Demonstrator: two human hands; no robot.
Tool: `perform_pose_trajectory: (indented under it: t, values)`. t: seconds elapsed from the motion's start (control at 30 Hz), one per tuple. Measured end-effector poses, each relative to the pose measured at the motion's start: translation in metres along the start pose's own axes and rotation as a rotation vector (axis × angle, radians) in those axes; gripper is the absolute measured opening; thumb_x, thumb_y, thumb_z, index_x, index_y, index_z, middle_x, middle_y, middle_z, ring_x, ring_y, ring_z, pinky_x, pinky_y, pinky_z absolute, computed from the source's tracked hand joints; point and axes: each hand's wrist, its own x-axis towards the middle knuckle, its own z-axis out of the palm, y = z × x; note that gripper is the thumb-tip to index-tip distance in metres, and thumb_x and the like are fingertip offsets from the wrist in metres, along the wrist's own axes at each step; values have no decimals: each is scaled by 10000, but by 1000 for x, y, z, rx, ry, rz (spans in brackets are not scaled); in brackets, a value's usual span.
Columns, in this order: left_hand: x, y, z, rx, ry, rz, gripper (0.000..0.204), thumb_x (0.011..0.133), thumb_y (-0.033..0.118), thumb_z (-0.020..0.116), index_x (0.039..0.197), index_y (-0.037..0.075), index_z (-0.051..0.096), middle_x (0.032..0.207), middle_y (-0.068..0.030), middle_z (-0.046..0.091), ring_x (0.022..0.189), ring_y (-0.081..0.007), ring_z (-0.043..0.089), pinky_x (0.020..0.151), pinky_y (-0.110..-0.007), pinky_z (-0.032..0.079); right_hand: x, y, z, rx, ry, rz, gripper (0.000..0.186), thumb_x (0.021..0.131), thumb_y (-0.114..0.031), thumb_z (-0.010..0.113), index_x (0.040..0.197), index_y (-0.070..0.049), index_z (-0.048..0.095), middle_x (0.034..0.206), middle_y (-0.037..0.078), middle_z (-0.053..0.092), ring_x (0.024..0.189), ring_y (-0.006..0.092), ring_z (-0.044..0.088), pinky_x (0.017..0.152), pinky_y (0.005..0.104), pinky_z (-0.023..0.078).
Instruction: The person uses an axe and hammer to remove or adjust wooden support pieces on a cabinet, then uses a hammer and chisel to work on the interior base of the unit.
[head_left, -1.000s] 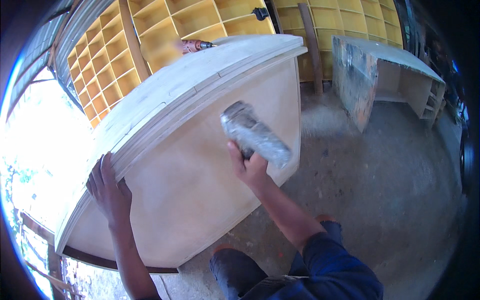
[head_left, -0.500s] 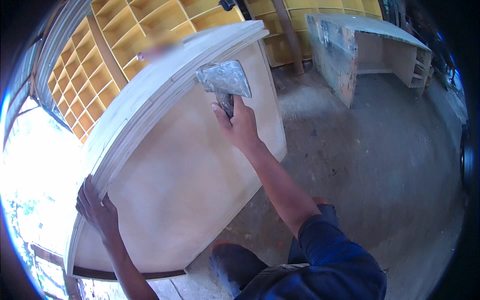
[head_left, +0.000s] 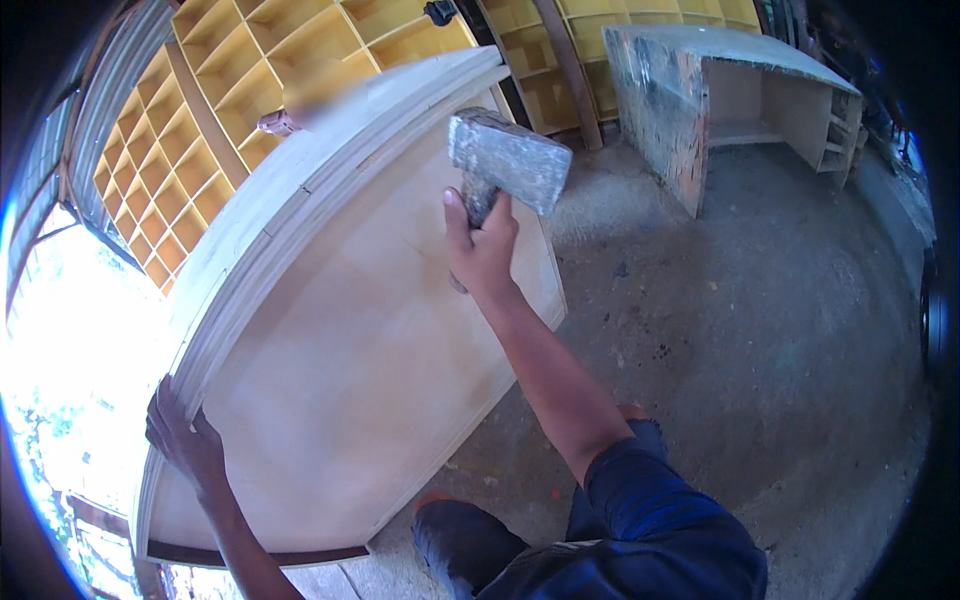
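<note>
A large pale wooden furniture piece [head_left: 370, 370] with a flat side panel and a thick, layered edge [head_left: 255, 245] stands tilted before me. My left hand [head_left: 187, 440] is wrapped round that edge at the lower left. My right hand [head_left: 485, 245] grips the handle of a grey, block-headed mallet [head_left: 512, 158], its head smeared with whitish stains. The mallet is raised in front of the panel's upper right part, its head apart from the layered edge.
Beyond the piece, another person's hand [head_left: 278, 122] shows near its top. Yellow compartment shelving [head_left: 215, 75] lines the back. A worn, paint-stained desk [head_left: 655, 120] stands at the far right on the grey concrete floor [head_left: 760, 330]. Bright daylight enters from the left.
The mallet in my right hand has moved right and away from the layered edge, and its head has turned. My left hand keeps its hold. The other person's hand shows more.
</note>
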Motion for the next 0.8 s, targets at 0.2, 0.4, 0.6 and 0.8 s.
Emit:
perform_pose_trajectory:
  t: [0.2,0.4,0.6,0.8]
  values:
    - [1,-1,1,22,9,53,532,869,86,653,1386,82,526,1251,-142,605,1173,-338,571,975,-501,425,-5,19,-12,-296,-312,20,443,948,-312,658,1200,16,500,740,203,647,696,416,661,637,476,509]
    - [-2,-7,3,99,25,94,507,916,165,633,1402,78,515,1275,-157,599,1183,-352,569,996,-514,417,-129,39,-83,-160,-507,288,373,951,-321,655,1019,12,502,680,197,606,624,416,624,556,490,468]
    - [-5,-19,11,161,53,157,480,1014,350,538,1411,84,503,1296,-158,598,1204,-361,566,1000,-523,428,-245,62,-175,-35,-668,886,359,943,-303,698,1014,2,522,652,94,572,519,212,601,486,386,474]
    - [-6,-22,14,233,33,156,478,1027,377,519,1408,89,501,1310,-151,594,1210,-355,566,999,-525,432,-284,98,-213,95,-600,1620,235,918,-193,724,845,-32,568,654,45,563,524,153,593,466,365,514]
